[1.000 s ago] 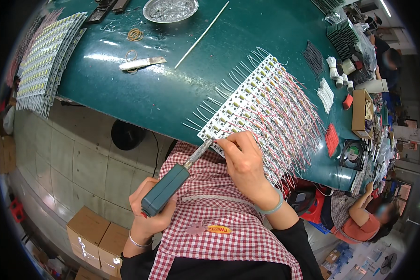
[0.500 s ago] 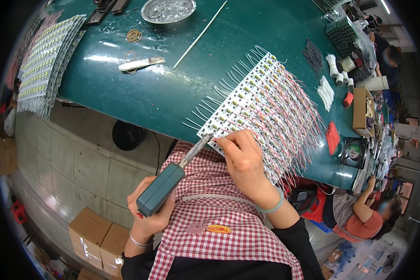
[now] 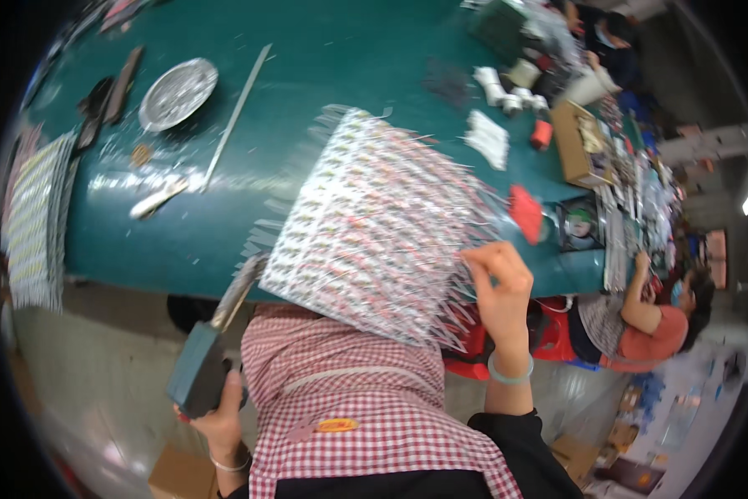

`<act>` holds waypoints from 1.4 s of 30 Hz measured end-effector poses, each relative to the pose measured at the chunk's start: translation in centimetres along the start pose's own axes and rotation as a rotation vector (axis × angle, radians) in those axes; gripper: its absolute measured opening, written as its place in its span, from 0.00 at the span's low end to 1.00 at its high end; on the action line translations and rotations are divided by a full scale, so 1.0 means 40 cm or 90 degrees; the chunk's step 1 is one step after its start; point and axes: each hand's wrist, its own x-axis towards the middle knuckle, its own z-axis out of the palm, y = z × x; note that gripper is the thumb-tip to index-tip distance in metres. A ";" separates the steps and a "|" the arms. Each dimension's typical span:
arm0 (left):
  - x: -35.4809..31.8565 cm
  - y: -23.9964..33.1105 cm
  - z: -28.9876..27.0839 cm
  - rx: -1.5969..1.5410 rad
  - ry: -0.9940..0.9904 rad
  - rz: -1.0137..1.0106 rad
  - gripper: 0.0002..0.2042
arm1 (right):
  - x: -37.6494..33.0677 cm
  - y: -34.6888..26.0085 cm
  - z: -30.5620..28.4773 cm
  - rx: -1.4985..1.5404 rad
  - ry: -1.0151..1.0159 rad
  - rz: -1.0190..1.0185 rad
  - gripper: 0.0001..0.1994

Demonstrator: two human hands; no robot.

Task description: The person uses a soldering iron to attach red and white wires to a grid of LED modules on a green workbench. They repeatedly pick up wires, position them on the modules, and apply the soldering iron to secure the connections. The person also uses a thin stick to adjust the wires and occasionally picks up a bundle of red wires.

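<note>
In my left hand (image 3: 224,413) is a green pistol-shaped soldering gun (image 3: 193,373), the fingers wrapped round its grip. Its metal barrel (image 3: 236,293) points up to the near left corner of a white circuit board panel (image 3: 307,229). Rows of small components and many thin red and white wires cover the panel, which lies at the table's front edge; motion blurs it. Beside the panel's right edge, my right hand (image 3: 505,279) is closed in a pinch at the loose wire ends (image 3: 461,287). What sits between its fingertips is too blurred to make out.
On the green table (image 3: 332,50) are a metal dish (image 3: 178,93), a thin stick (image 3: 237,116) and a white-handled tool (image 3: 158,200). More panels (image 3: 37,220) are stacked at the left. White and red wire bundles (image 3: 525,214) and a cardboard box (image 3: 579,145) stand right. Two people work at the right.
My right hand has moved from the panel's near left corner to its right-hand wire ends. The soldering gun has shifted left and down. The view has turned, so the panel appears rotated.
</note>
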 end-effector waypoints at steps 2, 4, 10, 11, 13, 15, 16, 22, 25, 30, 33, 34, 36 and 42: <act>0.015 0.017 0.020 -0.010 -0.025 0.015 0.18 | 0.009 0.142 -0.040 -0.073 0.090 0.027 0.07; 0.026 0.049 0.034 0.003 -0.050 0.021 0.19 | 0.009 0.273 -0.053 -0.109 0.172 0.042 0.06; 0.050 0.080 0.064 0.026 -0.031 0.078 0.19 | 0.044 0.370 -0.061 -0.214 0.215 -0.014 0.06; 0.052 0.099 0.071 0.023 -0.027 0.071 0.20 | 0.066 0.373 -0.058 -0.198 0.215 -0.028 0.05; 0.066 0.116 0.086 0.030 -0.023 0.071 0.20 | 0.131 0.388 -0.046 -0.164 0.213 -0.055 0.05; 0.087 0.125 0.094 0.045 -0.028 0.086 0.20 | 0.206 0.407 -0.024 -0.148 0.184 -0.081 0.04; 0.093 0.134 0.097 0.047 -0.020 0.108 0.20 | 0.249 0.414 0.006 -0.130 0.167 -0.098 0.04; 0.134 0.177 0.134 0.067 -0.017 0.171 0.21 | 0.399 0.455 0.079 -0.188 0.083 -0.105 0.04; 0.166 0.146 0.146 0.095 -0.004 0.270 0.21 | 0.411 0.463 0.088 -0.206 0.047 -0.066 0.03; 0.219 0.189 0.192 0.107 -0.016 0.321 0.22 | 0.411 0.463 0.102 -0.182 0.053 -0.077 0.04; 0.257 0.225 0.208 0.111 -0.005 0.387 0.22 | 0.411 0.470 0.095 -0.173 0.058 -0.101 0.08; 0.269 0.239 0.214 0.111 0.004 0.406 0.22 | 0.413 0.471 0.093 -0.168 0.053 -0.097 0.08; 0.286 0.274 0.235 0.095 0.032 0.412 0.22 | 0.414 0.477 0.089 -0.158 0.041 -0.086 0.08; 0.304 0.317 0.306 0.037 0.042 0.332 0.22 | 0.409 0.478 0.082 -0.111 0.038 -0.073 0.06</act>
